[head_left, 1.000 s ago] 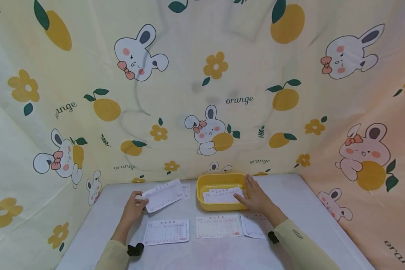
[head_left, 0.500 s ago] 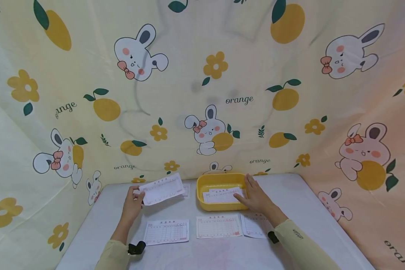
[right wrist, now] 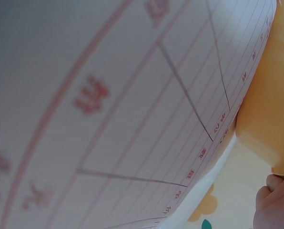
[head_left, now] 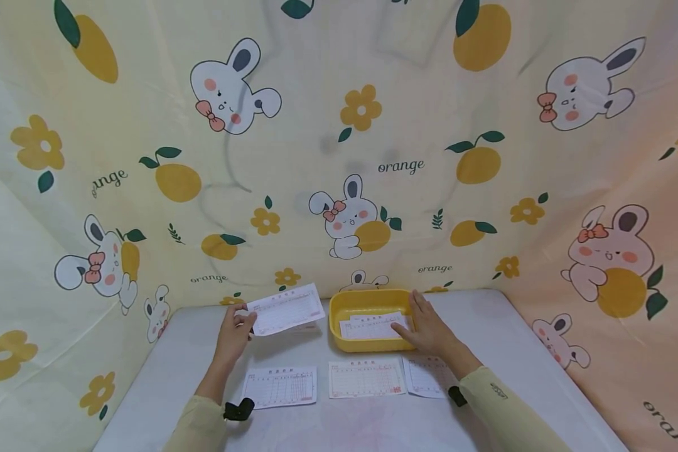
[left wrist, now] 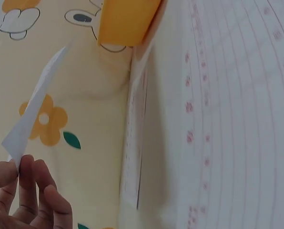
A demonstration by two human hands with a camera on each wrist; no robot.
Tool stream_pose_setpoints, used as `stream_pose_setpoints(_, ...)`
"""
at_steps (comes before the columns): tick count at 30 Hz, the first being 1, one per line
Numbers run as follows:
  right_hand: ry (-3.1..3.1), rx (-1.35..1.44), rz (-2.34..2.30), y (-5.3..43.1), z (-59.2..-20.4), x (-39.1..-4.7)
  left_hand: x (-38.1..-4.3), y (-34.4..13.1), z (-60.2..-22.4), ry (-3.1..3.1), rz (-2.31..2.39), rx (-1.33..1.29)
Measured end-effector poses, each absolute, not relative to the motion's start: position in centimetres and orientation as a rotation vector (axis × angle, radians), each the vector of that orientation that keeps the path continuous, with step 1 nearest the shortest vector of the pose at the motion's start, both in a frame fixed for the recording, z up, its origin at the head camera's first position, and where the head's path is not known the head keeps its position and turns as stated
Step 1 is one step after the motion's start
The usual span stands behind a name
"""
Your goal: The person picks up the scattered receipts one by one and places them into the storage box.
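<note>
My left hand (head_left: 233,336) pinches a printed paper form (head_left: 285,309) by its left edge, tilted above the table left of a yellow plastic basket (head_left: 347,346). The left wrist view has the held form (left wrist: 30,117) nearly edge-on between thumb and fingers. Several similar slips (head_left: 367,328) lie inside the basket. Against the basket's right side rests my right hand (head_left: 436,334), fingers straight along the rim and thumb reaching over its front edge. In the right wrist view only part of that hand (right wrist: 278,202) shows, at the basket's edge.
In front of the basket, forms lie on the white table (head_left: 294,433): one at left (head_left: 279,387), one in the middle (head_left: 367,379), and one at right (head_left: 426,378) partly under my right forearm. Another slip (head_left: 312,327) lies beneath the held form. A patterned cloth (head_left: 294,188) hangs behind.
My left hand has raised the form and carried it right, closer to the basket, now covering most of the slip behind it. My right hand stays at the basket.
</note>
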State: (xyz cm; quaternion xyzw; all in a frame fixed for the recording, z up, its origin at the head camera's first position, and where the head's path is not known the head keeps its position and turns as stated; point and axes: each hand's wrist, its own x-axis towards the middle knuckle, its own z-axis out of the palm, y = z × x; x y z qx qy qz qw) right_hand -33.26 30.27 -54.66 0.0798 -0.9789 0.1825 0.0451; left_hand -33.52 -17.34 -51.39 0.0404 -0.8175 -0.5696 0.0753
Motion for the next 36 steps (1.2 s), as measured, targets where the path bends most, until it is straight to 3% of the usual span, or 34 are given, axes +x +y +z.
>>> stream_pose_setpoints(36,-3.002,0.250,0.532,30.3,-54.5,-33.2,-34.7,-10.0,-52.0,-2.476,-1.773,-0.144)
